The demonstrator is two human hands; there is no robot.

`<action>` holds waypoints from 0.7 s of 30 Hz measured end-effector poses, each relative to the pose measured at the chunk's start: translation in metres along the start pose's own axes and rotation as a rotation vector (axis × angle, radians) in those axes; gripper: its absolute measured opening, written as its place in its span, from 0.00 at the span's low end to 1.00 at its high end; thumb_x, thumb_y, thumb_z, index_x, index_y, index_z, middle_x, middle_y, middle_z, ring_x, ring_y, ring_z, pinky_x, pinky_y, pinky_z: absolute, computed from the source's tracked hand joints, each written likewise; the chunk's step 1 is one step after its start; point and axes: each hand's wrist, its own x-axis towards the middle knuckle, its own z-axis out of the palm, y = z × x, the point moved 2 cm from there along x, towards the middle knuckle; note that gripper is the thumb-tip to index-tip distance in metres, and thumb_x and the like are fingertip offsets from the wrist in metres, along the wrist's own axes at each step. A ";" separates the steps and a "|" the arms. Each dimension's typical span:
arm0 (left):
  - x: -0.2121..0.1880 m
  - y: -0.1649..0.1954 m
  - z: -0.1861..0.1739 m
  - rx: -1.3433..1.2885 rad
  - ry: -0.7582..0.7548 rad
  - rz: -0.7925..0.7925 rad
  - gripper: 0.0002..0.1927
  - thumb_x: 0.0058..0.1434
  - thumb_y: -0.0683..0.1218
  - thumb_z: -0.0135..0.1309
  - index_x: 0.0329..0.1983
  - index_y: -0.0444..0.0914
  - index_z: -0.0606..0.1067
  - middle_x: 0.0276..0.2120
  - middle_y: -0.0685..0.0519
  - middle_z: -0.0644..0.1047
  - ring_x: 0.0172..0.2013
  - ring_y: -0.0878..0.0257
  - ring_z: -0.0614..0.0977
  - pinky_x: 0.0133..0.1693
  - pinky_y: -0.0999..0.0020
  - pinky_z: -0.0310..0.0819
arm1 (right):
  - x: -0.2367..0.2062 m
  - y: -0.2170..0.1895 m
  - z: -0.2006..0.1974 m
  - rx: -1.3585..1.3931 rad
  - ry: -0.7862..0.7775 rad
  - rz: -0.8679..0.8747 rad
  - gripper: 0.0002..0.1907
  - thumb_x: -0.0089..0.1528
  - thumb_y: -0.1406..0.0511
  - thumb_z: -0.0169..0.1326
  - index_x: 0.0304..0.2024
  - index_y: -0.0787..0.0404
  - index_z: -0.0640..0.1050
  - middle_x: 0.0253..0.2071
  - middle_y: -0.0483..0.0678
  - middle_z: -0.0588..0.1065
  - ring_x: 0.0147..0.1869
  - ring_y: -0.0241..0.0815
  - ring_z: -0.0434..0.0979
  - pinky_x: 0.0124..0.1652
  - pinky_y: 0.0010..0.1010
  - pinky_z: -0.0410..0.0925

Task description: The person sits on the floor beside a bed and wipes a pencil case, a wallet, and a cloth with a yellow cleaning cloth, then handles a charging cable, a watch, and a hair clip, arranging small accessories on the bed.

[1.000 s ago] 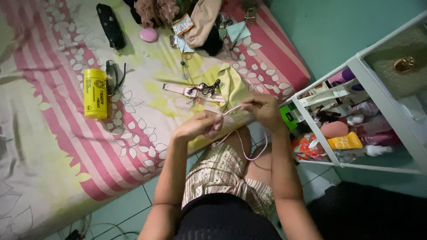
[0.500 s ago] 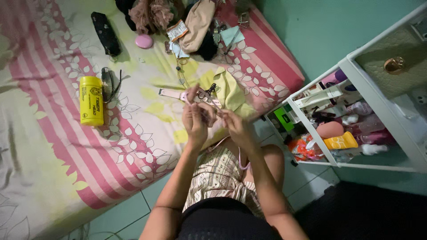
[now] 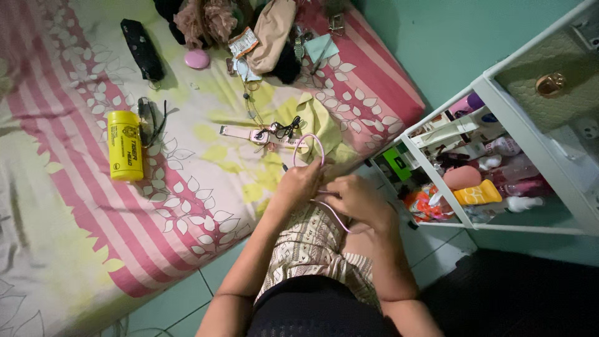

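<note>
You get soft, even indoor light, bright on the bed [image 3: 93, 206] and dimmer toward the dark lower right corner. Shadows are faint and there's little glare. Your hands look slightly soft, and the wide lens bends the shelf [image 3: 530, 156] at the edge

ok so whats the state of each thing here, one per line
left hand: closed on the pink cord, pinching a loop
right hand: closed on the same cord
pink cord: looped above the hands, slack below them
yellow can: lying on its side on the bed, lid on
watch: lying flat, strap open
glasses: folded, lying beside the can
white shelf: open-fronted, crowded with bottles
</note>
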 end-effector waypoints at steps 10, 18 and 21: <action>-0.014 -0.006 0.004 0.024 -0.026 0.127 0.15 0.66 0.53 0.54 0.31 0.37 0.73 0.20 0.40 0.74 0.23 0.39 0.77 0.28 0.48 0.70 | -0.026 -0.012 -0.063 0.130 0.238 -0.284 0.07 0.59 0.65 0.62 0.38 0.62 0.83 0.31 0.49 0.76 0.32 0.46 0.77 0.33 0.35 0.69; -0.035 0.008 0.008 -1.003 -0.376 -0.093 0.21 0.80 0.55 0.45 0.35 0.36 0.72 0.21 0.53 0.71 0.21 0.63 0.71 0.25 0.68 0.62 | 0.014 0.023 -0.032 0.303 0.570 -0.299 0.07 0.65 0.67 0.59 0.44 0.61 0.81 0.36 0.49 0.78 0.38 0.42 0.79 0.39 0.32 0.72; -0.030 0.016 -0.003 -1.438 -0.149 -0.109 0.19 0.81 0.55 0.42 0.44 0.36 0.72 0.19 0.56 0.73 0.18 0.72 0.73 0.21 0.78 0.64 | 0.028 0.022 0.020 0.354 0.445 -0.124 0.10 0.68 0.67 0.54 0.50 0.61 0.82 0.34 0.51 0.79 0.35 0.43 0.79 0.35 0.31 0.73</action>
